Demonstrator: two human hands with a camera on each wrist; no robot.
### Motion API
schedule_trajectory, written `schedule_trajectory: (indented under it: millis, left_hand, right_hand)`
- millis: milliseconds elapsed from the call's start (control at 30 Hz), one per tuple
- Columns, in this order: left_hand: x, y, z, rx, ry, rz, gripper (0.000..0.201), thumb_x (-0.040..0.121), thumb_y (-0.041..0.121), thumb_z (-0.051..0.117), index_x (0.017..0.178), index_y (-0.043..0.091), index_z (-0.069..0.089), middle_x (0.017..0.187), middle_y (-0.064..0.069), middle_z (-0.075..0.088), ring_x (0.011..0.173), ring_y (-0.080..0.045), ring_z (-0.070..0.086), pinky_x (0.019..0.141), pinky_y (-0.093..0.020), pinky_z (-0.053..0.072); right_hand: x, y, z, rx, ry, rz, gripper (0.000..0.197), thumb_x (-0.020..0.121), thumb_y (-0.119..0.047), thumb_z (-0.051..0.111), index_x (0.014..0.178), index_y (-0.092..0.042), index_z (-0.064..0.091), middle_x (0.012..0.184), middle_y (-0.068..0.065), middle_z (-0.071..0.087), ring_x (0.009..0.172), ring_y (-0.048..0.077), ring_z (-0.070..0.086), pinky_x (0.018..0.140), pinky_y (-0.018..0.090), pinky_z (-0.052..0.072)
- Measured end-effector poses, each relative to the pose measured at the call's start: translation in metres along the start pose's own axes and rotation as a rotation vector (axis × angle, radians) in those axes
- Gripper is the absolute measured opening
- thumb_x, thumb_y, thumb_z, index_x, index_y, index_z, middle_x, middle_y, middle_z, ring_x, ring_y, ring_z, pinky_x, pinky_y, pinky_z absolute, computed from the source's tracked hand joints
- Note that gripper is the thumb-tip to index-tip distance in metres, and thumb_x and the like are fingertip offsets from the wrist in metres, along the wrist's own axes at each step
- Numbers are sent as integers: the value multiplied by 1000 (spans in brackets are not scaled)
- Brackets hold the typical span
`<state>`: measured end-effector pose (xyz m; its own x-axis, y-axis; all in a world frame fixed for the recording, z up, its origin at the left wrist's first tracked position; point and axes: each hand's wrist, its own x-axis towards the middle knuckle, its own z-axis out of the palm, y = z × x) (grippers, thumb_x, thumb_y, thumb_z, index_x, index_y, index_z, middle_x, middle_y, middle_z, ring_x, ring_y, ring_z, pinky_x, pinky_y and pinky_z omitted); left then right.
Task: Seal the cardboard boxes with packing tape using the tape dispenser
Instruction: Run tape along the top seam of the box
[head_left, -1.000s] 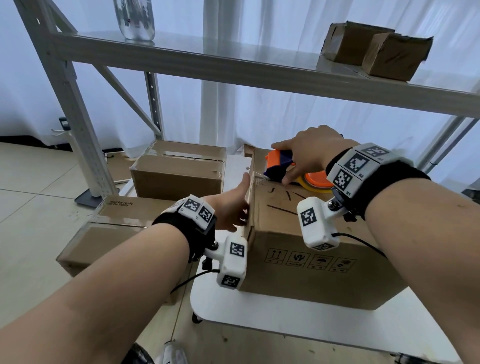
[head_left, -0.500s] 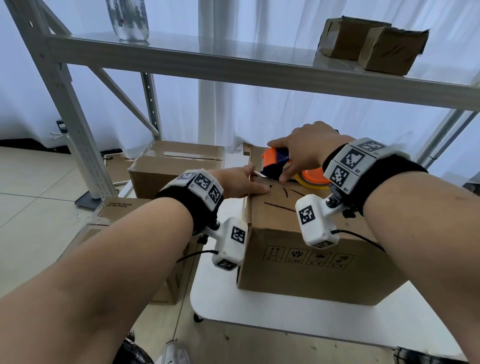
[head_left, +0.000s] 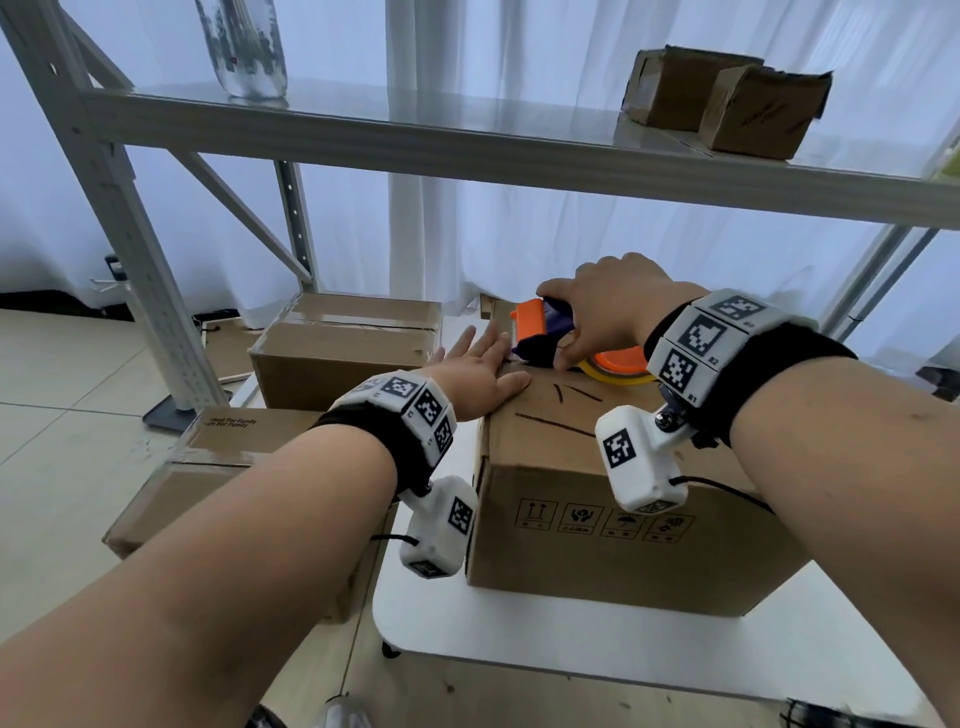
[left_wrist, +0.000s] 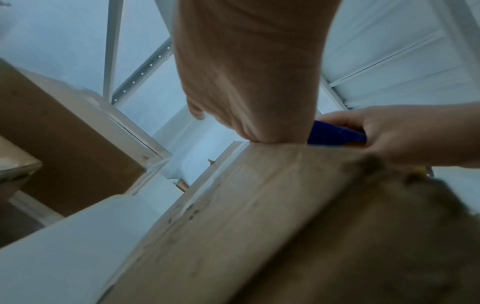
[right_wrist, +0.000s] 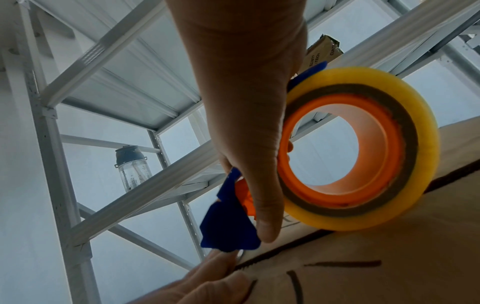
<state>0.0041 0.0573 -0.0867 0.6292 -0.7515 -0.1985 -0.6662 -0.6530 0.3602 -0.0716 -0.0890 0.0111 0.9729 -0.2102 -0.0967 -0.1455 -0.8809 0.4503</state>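
A grey metal rack fills the upper half of the head view, its shelf running from the left edge to the right. On that shelf stand a clear bottle at upper left and two small boxes at upper right. Below, in the lower middle of the frame, a white table bears the box, which sits right of centre with handling symbols printed on its near side and dark marker strokes on its top. Left of it, in the middle left of the frame, are two more boxes: a far box with glossy tape along its top and a near box with printed lettering, both beside the table.

The left hand lies flat on the box's top at its left far corner, fingers spread and straight, palm pressed down. Just right of it, the right hand is curled round the dispenser, an orange and blue tool whose front end rests on the box top, touching the left fingertips. The yellowish tape roll on its orange hub sits on the box top behind the right thumb, at centre right of the right wrist view
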Motion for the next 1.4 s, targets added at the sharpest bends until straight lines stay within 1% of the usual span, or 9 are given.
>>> schedule_trajectory:
  millis: [133, 400, 600, 667, 767, 900, 1067, 1300, 1400]
  left_hand:
    - [-1, 4, 0, -65, -31, -6, 70, 99, 53, 26, 151, 23, -12, 158, 5, -17, 147, -17, -8, 119, -40, 0]
    - [-1, 3, -6, 47, -50, -53, 69, 97, 58, 24, 152, 28, -4, 158, 11, -13, 146, -13, -11, 117, -50, -6]
    - [1, 1, -7, 126, -4, -19, 68, 97, 59, 25, 152, 25, 6, 159, 11, -9, 145, -11, -14, 115, -45, -15]
    - [5, 3, -12, 190, 30, 24, 69, 96, 58, 29, 151, 21, 13, 160, 5, -4, 146, -12, -9, 118, -41, -11]
    - [9, 4, -18, 172, 29, 58, 84, 87, 70, 36, 150, 22, 8, 159, 0, 16, 147, -19, 9, 120, -39, -3]
    - [15, 4, -20, 202, -37, 120, 114, 64, 86, 32, 152, 23, -3, 160, 4, -1, 147, -12, -4, 119, -37, -7]
    - [14, 7, -17, 119, 28, 113, 99, 78, 72, 50, 153, 21, 10, 160, 7, 7, 146, -12, 9, 116, -31, 9]
    - [5, 15, -15, 241, 93, 98, 89, 81, 71, 47, 149, 18, 24, 151, -2, 36, 135, -20, 38, 110, -35, 31]
    - [2, 18, -14, 237, 105, 60, 91, 82, 70, 46, 150, 16, 19, 145, -7, 43, 129, -24, 44, 105, -37, 37]
  right_hand:
    - [-2, 2, -1, -4, 17, -5, 89, 77, -68, 61, 149, -40, 17, 127, 5, 53, 115, 27, 52, 89, 37, 40]
    - [-3, 8, 1, -1, 2, -26, 84, 77, -64, 64, 147, -42, 22, 125, 4, 53, 117, 26, 49, 90, 36, 36]
    - [-17, 31, 11, 20, 2, 18, 85, 78, -62, 65, 148, -42, 20, 124, 2, 53, 113, 25, 51, 85, 34, 37]
    - [-17, 33, 15, 29, 18, 17, 85, 78, -62, 65, 148, -42, 21, 122, 2, 54, 112, 25, 51, 84, 34, 38]
    - [-13, 36, 17, 68, 17, 15, 86, 77, -61, 66, 148, -42, 21, 124, 1, 54, 113, 24, 51, 83, 33, 36]
    - [-9, 37, 19, 68, 18, 7, 81, 77, -60, 67, 146, -42, 26, 122, 1, 56, 112, 24, 52, 82, 33, 35]
    - [-9, 34, 16, 76, 7, -10, 80, 76, -58, 69, 144, -42, 30, 123, -1, 56, 113, 24, 52, 83, 34, 34]
    - [-18, 31, 4, 53, -25, -28, 79, 75, -58, 70, 142, -43, 32, 102, -6, 53, 107, 22, 54, 88, 36, 43]
    - [-18, 31, 4, -16, -18, -36, 78, 74, -57, 70, 141, -43, 33, 103, -5, 55, 105, 22, 55, 82, 35, 42]
